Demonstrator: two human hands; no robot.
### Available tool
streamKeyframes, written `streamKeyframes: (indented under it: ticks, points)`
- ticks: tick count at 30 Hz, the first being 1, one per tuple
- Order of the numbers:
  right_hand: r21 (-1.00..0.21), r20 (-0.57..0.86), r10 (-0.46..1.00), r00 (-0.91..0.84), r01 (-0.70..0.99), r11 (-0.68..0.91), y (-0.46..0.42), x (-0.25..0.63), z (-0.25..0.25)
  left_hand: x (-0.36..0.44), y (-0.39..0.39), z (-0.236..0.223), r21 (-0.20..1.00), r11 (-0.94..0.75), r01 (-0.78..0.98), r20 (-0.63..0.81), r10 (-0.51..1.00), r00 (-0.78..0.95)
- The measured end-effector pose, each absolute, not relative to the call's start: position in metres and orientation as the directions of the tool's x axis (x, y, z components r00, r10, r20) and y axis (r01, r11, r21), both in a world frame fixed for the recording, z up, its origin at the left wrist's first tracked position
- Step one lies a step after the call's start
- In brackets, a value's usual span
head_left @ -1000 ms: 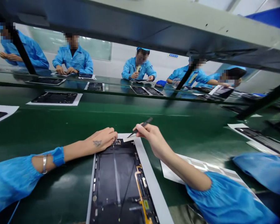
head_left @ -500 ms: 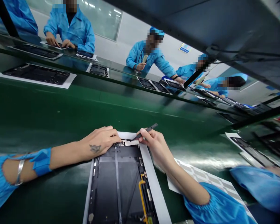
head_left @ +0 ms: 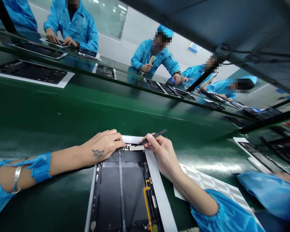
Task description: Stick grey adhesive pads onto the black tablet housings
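Note:
An opened tablet housing, dark inside with an orange flex cable along its right side, lies on a white sheet in front of me. My left hand lies over its top left corner, fingers bent together and gripping the top edge; the thumb is hidden. Between my right thumb and fingers is a slim black spudger, held like a pen. Its tip touches or hovers just over a small white strip at the tablet's top edge. My right hand is near the top right corner.
A sheet with grey-and-white labels lies right of my forearm. Beyond the green bench, several tablet housings sit on a raised shelf, with co-workers in blue behind. A blue sleeve is close at right; a metal shelf hangs overhead.
My right hand and the spudger have shifted very slightly; the tip stays by the white strip. My left hand keeps its place. Across the bench, a co-worker's outstretched hand has drawn back.

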State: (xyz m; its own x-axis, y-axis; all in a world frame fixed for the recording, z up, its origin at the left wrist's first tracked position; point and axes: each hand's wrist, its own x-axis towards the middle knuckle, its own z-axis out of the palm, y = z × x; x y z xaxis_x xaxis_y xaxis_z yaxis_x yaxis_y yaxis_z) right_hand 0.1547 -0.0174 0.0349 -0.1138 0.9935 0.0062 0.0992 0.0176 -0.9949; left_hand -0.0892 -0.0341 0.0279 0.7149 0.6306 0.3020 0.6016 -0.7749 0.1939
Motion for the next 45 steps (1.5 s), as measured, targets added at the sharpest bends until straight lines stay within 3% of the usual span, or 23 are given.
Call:
streamKeyframes:
  ticks: [29, 40, 45]
  points:
    - [-0.992, 0.023, 0.987, -0.158, 0.122, 0.043, -0.016, 0.153, 0.034, -0.09, -0.031, 0.019, 0.174, -0.784, 0.596, 0.351, 0.615, 0.706]
    - [-0.883, 0.181, 0.962, -0.206, 0.398, 0.251, -0.013, 0.154, 0.036, -0.091, -0.032, 0.029, 0.174, -0.776, 0.607, 0.228, 0.631, 0.741]
    - [-0.855, 0.299, 0.935, -0.189, 0.383, 0.35, -0.018, 0.154, 0.039, -0.09, -0.032, 0.027, 0.165, -0.778, 0.606, 0.253, 0.628, 0.736]
